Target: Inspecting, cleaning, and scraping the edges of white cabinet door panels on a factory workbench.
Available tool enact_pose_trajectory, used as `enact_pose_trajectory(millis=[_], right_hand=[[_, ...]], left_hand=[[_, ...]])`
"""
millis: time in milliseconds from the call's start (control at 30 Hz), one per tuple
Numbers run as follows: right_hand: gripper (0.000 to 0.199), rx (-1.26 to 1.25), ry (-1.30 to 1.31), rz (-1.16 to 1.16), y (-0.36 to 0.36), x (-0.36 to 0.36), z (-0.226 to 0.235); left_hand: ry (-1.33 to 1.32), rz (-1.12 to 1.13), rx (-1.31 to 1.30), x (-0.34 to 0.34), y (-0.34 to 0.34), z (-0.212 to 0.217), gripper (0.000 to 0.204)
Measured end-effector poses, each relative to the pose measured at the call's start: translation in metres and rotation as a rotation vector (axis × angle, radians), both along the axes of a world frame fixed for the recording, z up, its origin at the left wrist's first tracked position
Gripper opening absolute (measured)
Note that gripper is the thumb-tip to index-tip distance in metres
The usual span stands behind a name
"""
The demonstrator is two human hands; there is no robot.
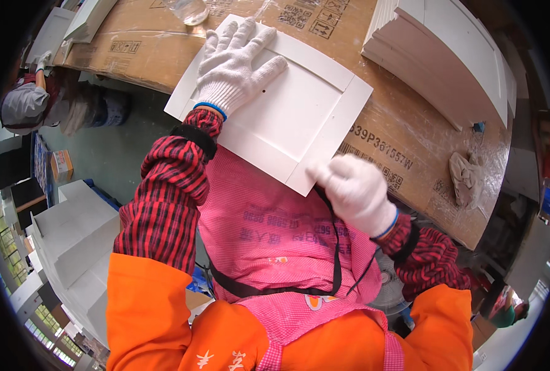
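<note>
A cardboard-covered desk (405,154) carries a white framed panel (287,117) at its near edge. The gloved left hand (236,62) lies flat and open on it; the right hand (355,188) apparently pinches its near corner.

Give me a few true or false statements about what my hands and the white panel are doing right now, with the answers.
1. The left hand lies flat on the white panel. True.
2. The right hand is at the panel's near corner. True.
3. Both hands are bare. False: both wear white knit gloves.
4. The panel lies on green cloth. False: it rests on brown cardboard covering the bench.
5. A stack of white panels sits to the upper right. True.
6. The crumpled rag lies on the panel. False: it lies apart, on the cardboard to the right.
</note>
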State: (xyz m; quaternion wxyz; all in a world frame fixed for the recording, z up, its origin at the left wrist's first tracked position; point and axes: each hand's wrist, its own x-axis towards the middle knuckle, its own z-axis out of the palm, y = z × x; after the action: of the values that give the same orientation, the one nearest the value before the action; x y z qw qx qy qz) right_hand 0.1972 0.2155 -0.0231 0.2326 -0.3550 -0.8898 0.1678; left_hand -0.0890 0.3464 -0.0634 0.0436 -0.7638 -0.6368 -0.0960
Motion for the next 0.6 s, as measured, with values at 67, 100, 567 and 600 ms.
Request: enact_pose_trajectory(millis=[67, 100, 567, 600], right_hand=[[0.015, -0.032, 0.006, 0.06, -0.001, -0.003, 0.006], [0.018, 0.037, -0.022, -0.014, 0.013, 0.004, 0.001], [0.035, -0.161, 0.228, -0.046, -0.003, -0.001, 0.001], [0.036, -0.168, 0.21, -0.183, 0.018, 0.007, 0.004]], left_hand=[[-0.002, -0.004, 0.0, -0.001, -0.001, -0.001, 0.075], [-0.002, -0.003, 0.0, -0.001, 0.0, -0.001, 0.076], [0.018, -0.028, 0.05, -0.001, 0.0, -0.001, 0.075], [0.016, -0.025, 0.054, -0.003, -0.001, -0.001, 0.075]])
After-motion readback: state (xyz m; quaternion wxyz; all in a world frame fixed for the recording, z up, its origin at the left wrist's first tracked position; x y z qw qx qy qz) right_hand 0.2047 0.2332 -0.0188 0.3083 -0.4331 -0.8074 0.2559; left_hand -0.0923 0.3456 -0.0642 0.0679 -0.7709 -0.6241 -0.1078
